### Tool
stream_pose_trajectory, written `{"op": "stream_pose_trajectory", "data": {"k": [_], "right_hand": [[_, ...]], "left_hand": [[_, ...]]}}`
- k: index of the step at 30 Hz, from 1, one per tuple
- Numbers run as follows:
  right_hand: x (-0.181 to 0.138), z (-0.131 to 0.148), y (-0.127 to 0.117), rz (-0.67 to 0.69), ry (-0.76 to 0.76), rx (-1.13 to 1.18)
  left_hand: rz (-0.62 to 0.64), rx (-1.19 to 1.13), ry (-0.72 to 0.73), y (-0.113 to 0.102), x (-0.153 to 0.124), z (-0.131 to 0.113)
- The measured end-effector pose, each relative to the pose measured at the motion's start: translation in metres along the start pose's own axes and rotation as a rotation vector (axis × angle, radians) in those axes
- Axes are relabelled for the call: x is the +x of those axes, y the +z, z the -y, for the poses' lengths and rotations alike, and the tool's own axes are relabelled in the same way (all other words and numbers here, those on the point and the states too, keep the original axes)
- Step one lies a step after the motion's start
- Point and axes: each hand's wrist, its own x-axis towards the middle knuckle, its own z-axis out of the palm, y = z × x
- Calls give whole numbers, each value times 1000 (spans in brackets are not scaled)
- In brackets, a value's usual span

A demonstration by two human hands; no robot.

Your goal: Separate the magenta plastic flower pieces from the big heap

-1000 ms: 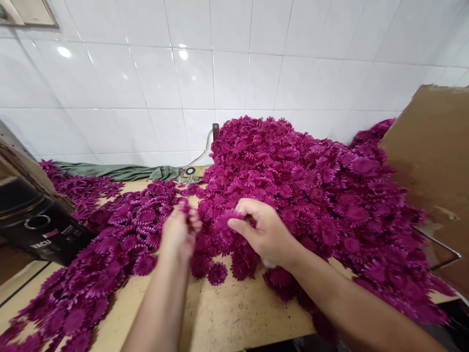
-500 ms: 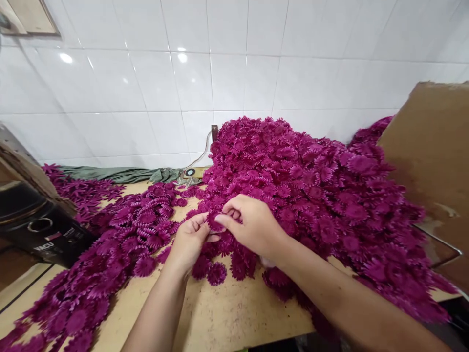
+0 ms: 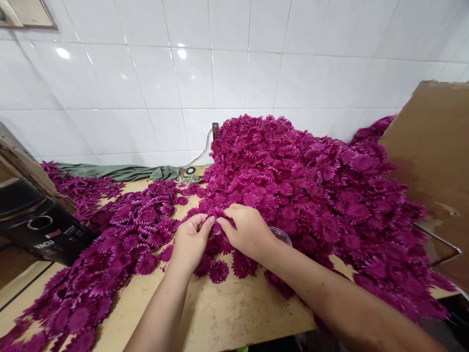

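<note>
A big heap of magenta fabric flower heads (image 3: 308,186) covers the right and back of a wooden table (image 3: 227,313). My left hand (image 3: 190,242) and my right hand (image 3: 247,232) meet at the heap's near edge. Both pinch the same small magenta flower (image 3: 217,226) between their fingertips. A flatter spread of the same flowers (image 3: 110,264) lies to the left of my left hand. A clear round rim (image 3: 284,235) shows just behind my right wrist.
A black machine (image 3: 36,227) stands at the left edge. A brown cardboard sheet (image 3: 436,166) leans at the right. Green cloth (image 3: 120,172) and a cable lie along the white tiled wall at the back.
My left hand came in from the left spread to meet my right hand. Both now grip one flower, slightly lower and nearer the heap's edge.
</note>
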Motion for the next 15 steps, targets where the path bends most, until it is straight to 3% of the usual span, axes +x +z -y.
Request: {"op": "stream_pose_trajectory", "data": {"k": [6,8,11,13,15], "right_hand": [[0,3,3,-128,16,93],[-6,3,-8,-172,24,164],[-17,-6,-36,-275,77,336],[-20,-18,-52,-315,114,349],[-17,-28,-55,-243,143,356]], "left_hand": [[-97,61,70,-4,13,2],[-267,72,43,-17,22,6],[-674,37,-80,-45,32,15],[-668,19,-81,-55,31,16],[-440,74,4,-50,24,11]]}}
